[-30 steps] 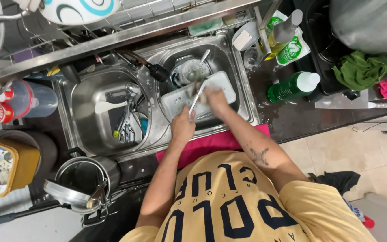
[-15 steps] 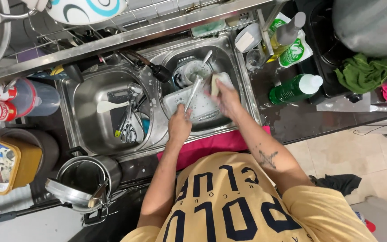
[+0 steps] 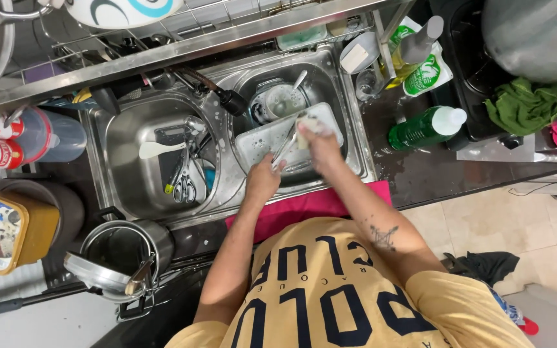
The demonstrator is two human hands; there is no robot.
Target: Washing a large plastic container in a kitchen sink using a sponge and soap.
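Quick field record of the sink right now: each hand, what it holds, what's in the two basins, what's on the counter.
left hand: grip on a metal utensil
right hand: presses a sponge to the utensil
right basin: white tray, cup
left basin: white spatula, loose cutlery
counter: green bottle, green cloth
front edge: pink towel

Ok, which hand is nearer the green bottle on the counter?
The right hand. It is over the rectangular tray in the sink's right basin, on the side toward the green bottle. The left hand holds a utensil farther from the bottle.
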